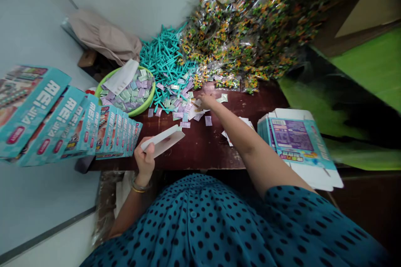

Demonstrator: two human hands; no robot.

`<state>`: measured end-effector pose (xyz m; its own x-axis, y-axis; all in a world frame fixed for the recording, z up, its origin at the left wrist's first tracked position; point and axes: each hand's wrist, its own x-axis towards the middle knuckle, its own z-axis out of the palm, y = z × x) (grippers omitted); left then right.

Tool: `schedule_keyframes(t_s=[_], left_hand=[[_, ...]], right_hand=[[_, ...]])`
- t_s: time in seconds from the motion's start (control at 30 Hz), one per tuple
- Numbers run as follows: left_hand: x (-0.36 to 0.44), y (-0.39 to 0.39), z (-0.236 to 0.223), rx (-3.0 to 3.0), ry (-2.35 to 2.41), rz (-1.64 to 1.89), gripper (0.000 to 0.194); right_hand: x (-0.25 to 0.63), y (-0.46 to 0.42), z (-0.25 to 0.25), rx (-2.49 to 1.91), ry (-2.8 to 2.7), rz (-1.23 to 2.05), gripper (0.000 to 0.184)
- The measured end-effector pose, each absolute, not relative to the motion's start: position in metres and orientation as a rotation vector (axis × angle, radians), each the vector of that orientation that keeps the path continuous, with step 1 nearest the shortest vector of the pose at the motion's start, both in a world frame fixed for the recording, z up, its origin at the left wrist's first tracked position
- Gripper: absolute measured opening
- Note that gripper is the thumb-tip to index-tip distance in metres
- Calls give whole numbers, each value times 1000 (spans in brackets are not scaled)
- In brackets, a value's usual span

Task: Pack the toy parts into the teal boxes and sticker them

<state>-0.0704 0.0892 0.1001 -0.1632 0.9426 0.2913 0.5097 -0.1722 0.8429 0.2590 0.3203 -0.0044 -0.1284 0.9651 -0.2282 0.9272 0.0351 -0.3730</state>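
A white box [164, 141] is grasped by the left hand [145, 160] near the table's [194, 154] front edge.
Teal boxes [34, 117] are cut off at far left; packets in the green basin [152, 94] are partly covered by a white sheet [123, 77]. The white box's inside is mostly hidden. The right hand [207, 101] is blurred among loose packets [178, 115]; whether its fingers are closed cannot be told. Flattened cartons [294, 137] are partly overlapped by the right arm [250, 146].

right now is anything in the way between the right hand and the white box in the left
Nothing tall is visible between the right hand and the white box in the left hand. Only loose sachets and some white paper lie low on the table there.
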Motion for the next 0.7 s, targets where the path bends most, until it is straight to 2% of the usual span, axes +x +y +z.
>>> schedule_keyframes(t_s=[0.1,0.17,0.43,0.57,0.7], left_hand=[[-72,87,99,1653,1677,1313,34],[-73,85,97,1637,1703,1334,34],[-66,98,92,1609,1722,1361,34],[-52,109,99,1640,1664,1311,34],[-37,115,107,1686,1545,1288,35]], right_hand=[[262,313,-1,-2080,-2007,688,31],[271,299,4,-2084,-1873,684,23],[305,210,29,-1810,-1546,764,27],[301,170,77,-1459,-1361,702,33],[272,144,134,-1161,-1630,430,17]])
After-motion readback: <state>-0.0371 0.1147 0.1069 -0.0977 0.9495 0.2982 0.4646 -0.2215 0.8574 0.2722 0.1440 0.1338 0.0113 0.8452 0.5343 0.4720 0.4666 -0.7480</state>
